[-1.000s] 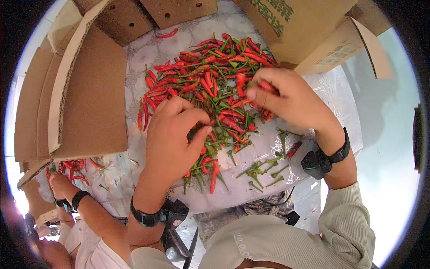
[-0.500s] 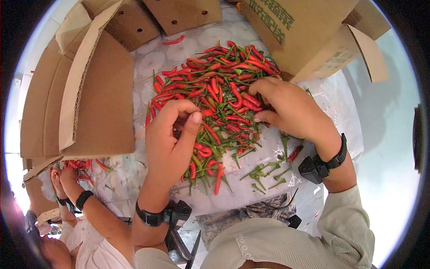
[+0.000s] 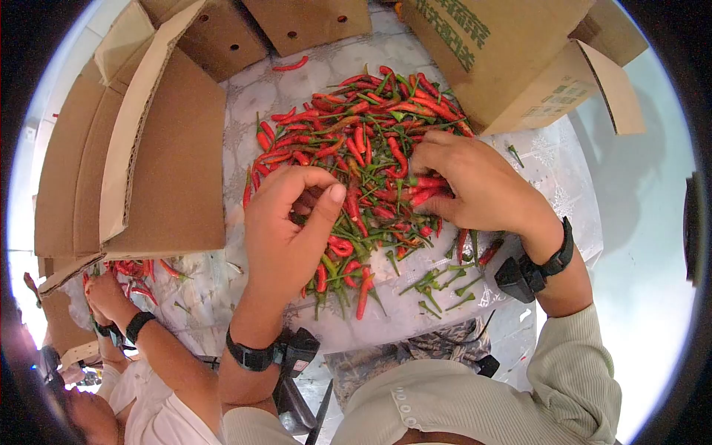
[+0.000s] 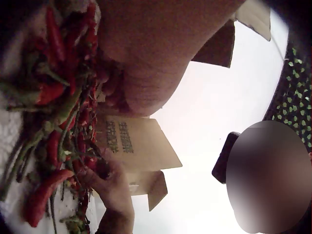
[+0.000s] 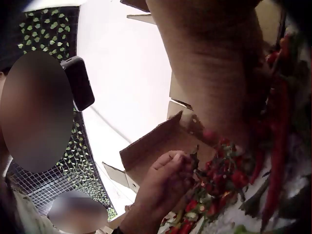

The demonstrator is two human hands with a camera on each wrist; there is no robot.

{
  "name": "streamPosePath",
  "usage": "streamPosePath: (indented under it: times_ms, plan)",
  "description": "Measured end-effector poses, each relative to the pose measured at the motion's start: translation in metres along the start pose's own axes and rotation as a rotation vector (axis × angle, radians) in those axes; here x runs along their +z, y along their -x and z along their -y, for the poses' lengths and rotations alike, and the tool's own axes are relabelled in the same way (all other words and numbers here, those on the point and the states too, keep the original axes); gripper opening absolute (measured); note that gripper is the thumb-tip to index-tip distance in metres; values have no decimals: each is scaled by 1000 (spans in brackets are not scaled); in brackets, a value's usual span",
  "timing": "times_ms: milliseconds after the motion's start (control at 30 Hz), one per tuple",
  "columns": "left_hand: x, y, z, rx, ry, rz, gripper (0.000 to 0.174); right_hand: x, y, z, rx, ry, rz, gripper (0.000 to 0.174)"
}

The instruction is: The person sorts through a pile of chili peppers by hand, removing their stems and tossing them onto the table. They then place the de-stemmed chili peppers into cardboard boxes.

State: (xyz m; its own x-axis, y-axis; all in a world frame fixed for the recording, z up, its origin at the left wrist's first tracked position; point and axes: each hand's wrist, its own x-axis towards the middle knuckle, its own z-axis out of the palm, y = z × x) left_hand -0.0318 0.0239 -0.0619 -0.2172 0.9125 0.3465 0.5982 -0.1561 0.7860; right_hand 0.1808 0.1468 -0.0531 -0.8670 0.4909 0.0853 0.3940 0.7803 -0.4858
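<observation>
Red chili peppers with green stems lie in a heap (image 3: 356,141) on a pale patterned cover. Over the heap's left side, the left hand (image 3: 285,222) has curled fingers and its thumb near the index finger, with a red pepper (image 3: 353,202) at the fingertips; its palm side is hidden. At the heap's right side the right hand (image 3: 482,182) grips red peppers (image 3: 428,182) between fingers and thumb. In the left wrist view the right hand (image 4: 114,187) is among the peppers; in the right wrist view the left hand (image 5: 163,185) is raised beside them.
Cardboard boxes stand left (image 3: 163,163), at the back (image 3: 311,26) and right (image 3: 512,59). Loose green stems (image 3: 430,285) lie near the front edge. At lower left, another person's hands (image 3: 107,297) are at more peppers (image 3: 133,274).
The right hand came down from above the heap into its right side and now grips peppers there. The left hand moved slightly, its thumb coming up near the index finger. The head view shifted a little.
</observation>
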Motion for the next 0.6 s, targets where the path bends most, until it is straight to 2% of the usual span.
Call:
streamPosePath:
  times_ms: [100,200,300,400,500,600]
  plan:
    - [0,1,0,-24,43,-13,16,0,-2,-3,46,-149,-28,26]
    - [1,2,2,-24,73,-45,16,5,-3,-12,22,-216,-228,23]
    - [1,2,2,-25,77,-47,16,-5,0,-7,162,-166,-120,20]
    - [0,2,0,-36,86,-25,14,-7,-3,4,157,-14,84,20]
    - [-1,3,-2,-66,71,7,12,9,-1,-3,-8,64,-15,21]
    - [2,2,1,-35,90,-25,14,9,-1,-2,-14,-9,-39,23]
